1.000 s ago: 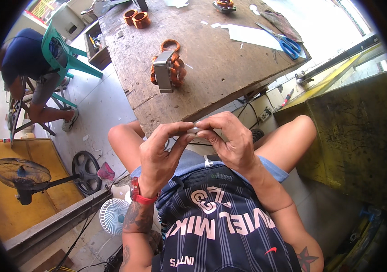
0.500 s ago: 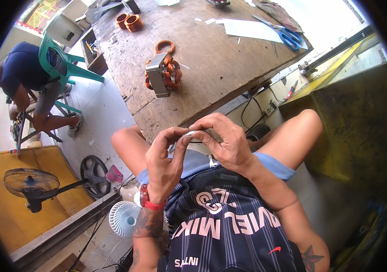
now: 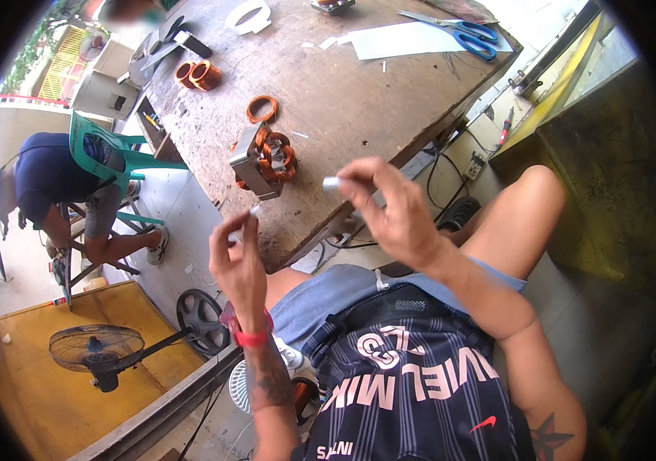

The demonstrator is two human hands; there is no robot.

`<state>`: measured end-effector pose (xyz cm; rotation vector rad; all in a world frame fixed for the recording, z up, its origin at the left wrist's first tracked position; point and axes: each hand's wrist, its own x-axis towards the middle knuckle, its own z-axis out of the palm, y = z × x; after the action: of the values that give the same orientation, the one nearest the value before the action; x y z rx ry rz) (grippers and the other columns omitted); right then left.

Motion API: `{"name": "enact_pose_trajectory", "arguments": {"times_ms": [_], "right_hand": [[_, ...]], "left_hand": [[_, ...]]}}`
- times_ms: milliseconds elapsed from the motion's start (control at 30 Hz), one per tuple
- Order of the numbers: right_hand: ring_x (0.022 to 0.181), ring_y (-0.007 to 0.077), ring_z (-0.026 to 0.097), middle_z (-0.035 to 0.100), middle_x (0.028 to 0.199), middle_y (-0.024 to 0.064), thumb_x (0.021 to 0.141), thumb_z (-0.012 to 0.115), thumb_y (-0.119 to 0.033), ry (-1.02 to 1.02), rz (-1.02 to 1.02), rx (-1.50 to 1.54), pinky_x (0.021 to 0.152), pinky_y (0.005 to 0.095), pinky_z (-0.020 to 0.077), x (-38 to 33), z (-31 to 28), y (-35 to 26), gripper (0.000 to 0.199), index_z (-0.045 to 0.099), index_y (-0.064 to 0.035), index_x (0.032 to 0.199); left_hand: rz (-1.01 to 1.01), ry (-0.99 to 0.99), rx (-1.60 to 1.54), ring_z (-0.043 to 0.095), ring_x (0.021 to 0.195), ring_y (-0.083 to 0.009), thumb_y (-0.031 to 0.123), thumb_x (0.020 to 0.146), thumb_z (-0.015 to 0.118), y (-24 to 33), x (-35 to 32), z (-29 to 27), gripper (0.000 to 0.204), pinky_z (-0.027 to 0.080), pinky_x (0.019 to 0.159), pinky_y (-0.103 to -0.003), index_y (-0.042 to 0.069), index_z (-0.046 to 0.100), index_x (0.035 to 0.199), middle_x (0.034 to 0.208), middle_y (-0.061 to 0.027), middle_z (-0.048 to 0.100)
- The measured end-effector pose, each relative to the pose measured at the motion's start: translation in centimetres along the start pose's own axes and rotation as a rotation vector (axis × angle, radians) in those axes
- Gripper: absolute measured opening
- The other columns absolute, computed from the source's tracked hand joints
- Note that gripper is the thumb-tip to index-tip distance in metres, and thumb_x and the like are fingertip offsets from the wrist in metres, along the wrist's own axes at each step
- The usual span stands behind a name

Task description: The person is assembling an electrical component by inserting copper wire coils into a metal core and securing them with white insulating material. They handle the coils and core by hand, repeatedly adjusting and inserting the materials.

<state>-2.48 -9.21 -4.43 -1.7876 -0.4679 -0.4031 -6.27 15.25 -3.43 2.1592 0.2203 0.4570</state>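
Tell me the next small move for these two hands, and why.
Probably bring the hands back together. The left hand pinches one small pale piece at its fingertips and the right hand pinches another, held apart above the wooden table edge, near the copper-wound stator.

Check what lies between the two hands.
In the head view, only the worn wooden workbench edge shows behind the gap between left hand and right hand; each pinches a small pale piece.
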Motion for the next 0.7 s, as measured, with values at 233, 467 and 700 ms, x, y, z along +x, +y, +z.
{"name": "enact_pose_trajectory", "arguments": {"times_ms": [233,467,700], "right_hand": [[0.092,0.0376,0.073,0.073,0.098,0.0199,0.102,0.064,-0.01,-0.101,-0.042,-0.087,0.084,0.0459,0.0568,4.7,-1.1,2.4,0.016,0.068,0.0014,0.113],[0.082,0.029,0.075,0.077,0.087,0.0198,0.096,0.075,-0.056,-0.838,0.236,-0.162,0.076,0.0421,0.0563,14.6,0.0,4.5,0.06,0.079,0.0026,0.103],[0.087,0.0315,0.075,0.078,0.092,0.0197,0.091,0.084,-0.046,-1.401,0.101,-0.245,0.079,0.043,0.0567,21.3,3.0,4.6,0.051,0.079,0.0024,0.106]], "left_hand": [[0.298,-0.082,0.234,0.05,0.144,-0.033,0.028,0.107,0.067,-1.3,2.3,0.7,0.042,0.04,0.119,-0.044,0.002,0.065,0.141,0.153,-0.0176,0.06],[0.073,-0.32,-0.022,0.061,0.125,-0.0229,0.026,0.106,0.071,-1.3,4.7,0.7,0.042,0.046,0.108,-0.037,0.0,0.066,0.138,0.132,-0.0118,0.068],[0.519,-0.386,0.279,0.067,0.115,-0.0408,0.028,0.081,0.092,-3.1,8.1,-0.4,0.062,0.054,0.098,-0.047,-0.003,0.065,0.128,0.127,-0.0201,0.068]]}}
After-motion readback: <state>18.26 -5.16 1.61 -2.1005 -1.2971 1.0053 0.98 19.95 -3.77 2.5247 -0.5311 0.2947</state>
